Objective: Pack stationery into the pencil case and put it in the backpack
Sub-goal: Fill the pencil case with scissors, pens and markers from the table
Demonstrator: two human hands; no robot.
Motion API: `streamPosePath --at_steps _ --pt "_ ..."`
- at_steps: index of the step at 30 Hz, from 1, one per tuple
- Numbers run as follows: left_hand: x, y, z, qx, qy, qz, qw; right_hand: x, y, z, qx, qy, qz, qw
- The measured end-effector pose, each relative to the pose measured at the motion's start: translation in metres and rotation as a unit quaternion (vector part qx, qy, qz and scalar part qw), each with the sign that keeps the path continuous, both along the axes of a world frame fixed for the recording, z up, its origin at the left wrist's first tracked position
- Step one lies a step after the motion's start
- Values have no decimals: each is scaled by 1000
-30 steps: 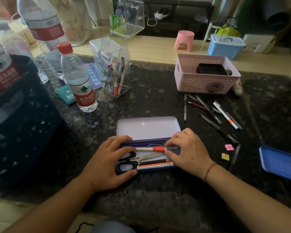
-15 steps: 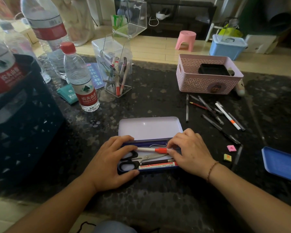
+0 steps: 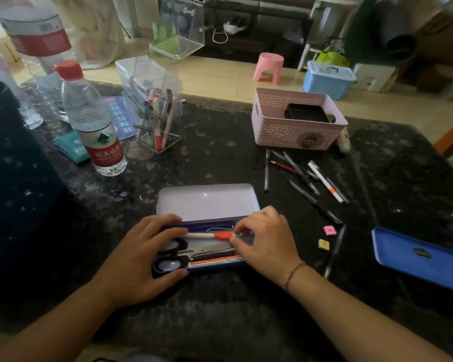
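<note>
An open pencil case [image 3: 207,202], pale lid flat on the far side and blue tray near me, lies on the dark table. In the tray are black-handled scissors [image 3: 178,253] and a red-and-white flat item [image 3: 215,262]. A white pen with an orange band [image 3: 209,235] lies across the tray. My left hand [image 3: 139,259] grips the tray's left end, fingers over the scissor handles. My right hand [image 3: 267,244] pinches the pen's right end between thumb and forefinger. Several loose pens [image 3: 306,176] lie to the right. The dark backpack [image 3: 13,194] stands at the left.
A pink basket [image 3: 296,134] stands at the back right. A clear pen holder [image 3: 157,118] and water bottle [image 3: 94,124] stand at the back left. Two small erasers [image 3: 327,236] and a blue tray [image 3: 419,257] lie to the right.
My right hand's fingers have shifted slightly on the pen's right end. The left hand has stayed on the case. The view has tilted a little.
</note>
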State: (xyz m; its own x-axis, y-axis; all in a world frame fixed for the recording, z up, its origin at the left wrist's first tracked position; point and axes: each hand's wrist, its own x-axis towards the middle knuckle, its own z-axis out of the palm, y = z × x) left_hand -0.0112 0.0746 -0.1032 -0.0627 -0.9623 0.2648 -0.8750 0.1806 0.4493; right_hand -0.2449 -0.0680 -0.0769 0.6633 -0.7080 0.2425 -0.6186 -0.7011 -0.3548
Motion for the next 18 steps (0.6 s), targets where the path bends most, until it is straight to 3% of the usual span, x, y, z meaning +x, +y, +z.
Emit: streamPosePath --at_steps 4,6,9,12,16,18 --pt "1 1 -1 -20 22 -6 1000 -10 1 11 35 -98 14 994" --pt "2 1 -1 -17 33 -5 999 -35 -11 19 2 -128 -7 992" --pt "3 2 -4 -12 50 -2 999 -87 -46 31 27 39 -81 996" --pt "3 1 -3 -17 52 -14 998 -120 -68 34 89 224 -138 961" --pt "3 3 0 -25 3 -22 999 -122 -75 31 90 250 -119 957" --pt "3 5 3 -24 -15 -21 999 -118 -72 34 58 219 -126 966"
